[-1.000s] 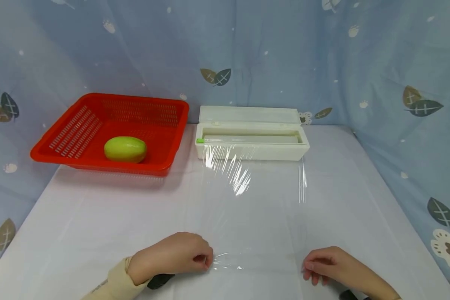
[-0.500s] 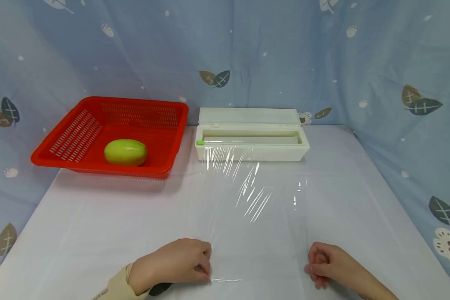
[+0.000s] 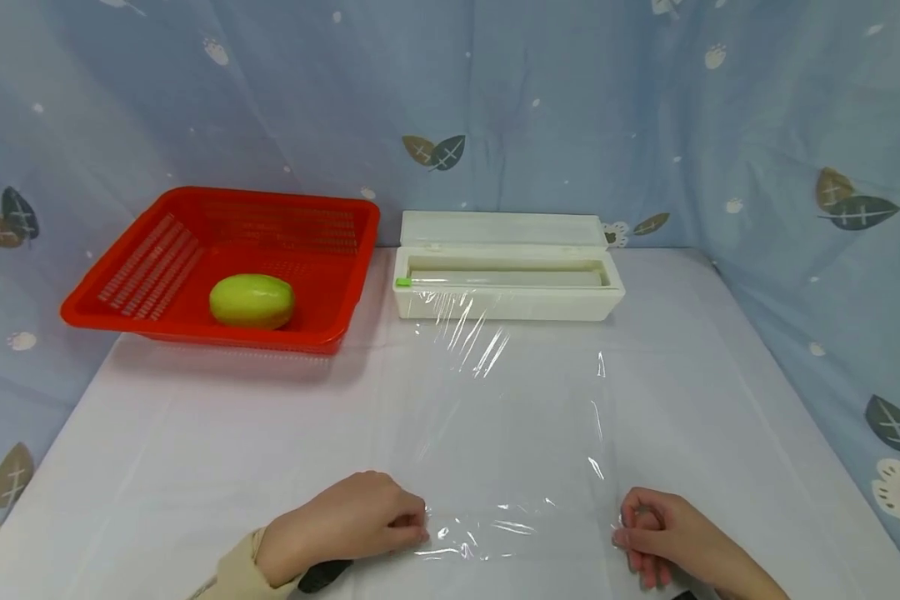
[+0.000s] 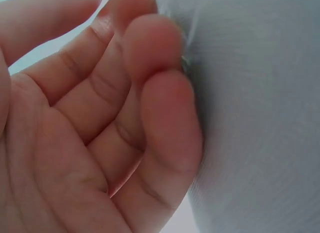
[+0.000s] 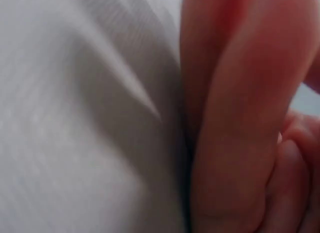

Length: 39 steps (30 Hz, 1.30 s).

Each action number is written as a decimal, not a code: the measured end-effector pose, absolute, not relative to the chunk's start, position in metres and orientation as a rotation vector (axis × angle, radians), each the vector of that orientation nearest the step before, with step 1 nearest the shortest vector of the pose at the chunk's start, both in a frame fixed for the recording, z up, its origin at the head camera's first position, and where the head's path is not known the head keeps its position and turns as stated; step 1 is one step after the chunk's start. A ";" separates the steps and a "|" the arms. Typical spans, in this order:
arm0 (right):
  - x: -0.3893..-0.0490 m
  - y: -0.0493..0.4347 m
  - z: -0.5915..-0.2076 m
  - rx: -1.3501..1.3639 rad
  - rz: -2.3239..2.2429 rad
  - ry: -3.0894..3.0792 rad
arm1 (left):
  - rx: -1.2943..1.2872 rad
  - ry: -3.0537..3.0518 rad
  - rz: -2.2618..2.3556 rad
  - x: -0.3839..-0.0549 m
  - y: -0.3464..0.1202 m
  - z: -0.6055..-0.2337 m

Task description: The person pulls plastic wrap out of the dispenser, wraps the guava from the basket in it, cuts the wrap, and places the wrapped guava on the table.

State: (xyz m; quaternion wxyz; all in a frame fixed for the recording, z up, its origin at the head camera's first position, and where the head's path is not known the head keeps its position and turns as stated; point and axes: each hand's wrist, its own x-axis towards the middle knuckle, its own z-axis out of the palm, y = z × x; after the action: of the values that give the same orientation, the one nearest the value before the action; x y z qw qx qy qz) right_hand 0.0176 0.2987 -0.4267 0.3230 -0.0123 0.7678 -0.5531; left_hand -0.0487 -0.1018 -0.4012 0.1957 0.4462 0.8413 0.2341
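Observation:
A sheet of clear plastic wrap (image 3: 510, 433) stretches over the table from a white wrap dispenser (image 3: 510, 305), whose lid is raised. At the sheet's near left corner my left hand (image 3: 348, 518) pinches the film between thumb and curled fingers. My right hand (image 3: 678, 537) pinches the near right corner in the same way. The left wrist view shows the curled fingers (image 4: 170, 118) close against the pale tablecloth. In the right wrist view the fingers (image 5: 240, 143) lie close along the cloth. The pinch itself is hidden in both wrist views.
A red plastic basket (image 3: 322, 337) stands at the back left with a yellow-green oval fruit (image 3: 252, 301) in it. A green slider (image 3: 402, 282) sits at the dispenser's left front edge. A blue patterned curtain (image 3: 570, 108) surrounds the white-covered table (image 3: 195, 433).
Both hands have shifted only slightly near the table's front. My right hand has moved a little to the right, and the glints and creases on the film differ.

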 end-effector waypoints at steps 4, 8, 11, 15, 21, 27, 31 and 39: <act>0.017 0.298 -0.426 0.018 -1.478 2.045 | 1.270 2.364 0.686 -0.051 -0.100 -0.400; 0.018 0.299 -0.426 0.041 -1.504 2.056 | 1.297 2.374 0.723 -0.055 -0.098 -0.396; 0.019 0.299 -0.427 0.030 -1.523 2.044 | 1.304 2.399 0.720 -0.059 -0.097 -0.393; 0.018 0.299 -0.428 -0.001 -1.532 2.024 | 1.310 2.452 0.688 -0.067 -0.096 -0.382; 0.016 0.298 -0.428 0.019 -1.533 2.027 | 1.350 2.625 0.692 -0.080 -0.105 -0.337; 0.018 0.297 -0.427 0.029 -1.541 2.038 | 1.387 2.709 0.833 -0.089 -0.115 -0.296; 0.019 0.297 -0.427 0.049 -1.538 2.047 | 1.378 2.681 0.925 -0.094 -0.115 -0.281; 0.021 0.298 -0.429 0.069 -1.547 2.053 | 1.459 2.754 1.071 -0.107 -0.114 -0.248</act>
State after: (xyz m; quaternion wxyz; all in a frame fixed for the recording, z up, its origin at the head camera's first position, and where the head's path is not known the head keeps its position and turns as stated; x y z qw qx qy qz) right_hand 0.0210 0.2982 -0.4287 0.2809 0.0257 0.7662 -0.5773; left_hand -0.1066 -0.1145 -0.2475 -0.0767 0.4415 0.8332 0.3239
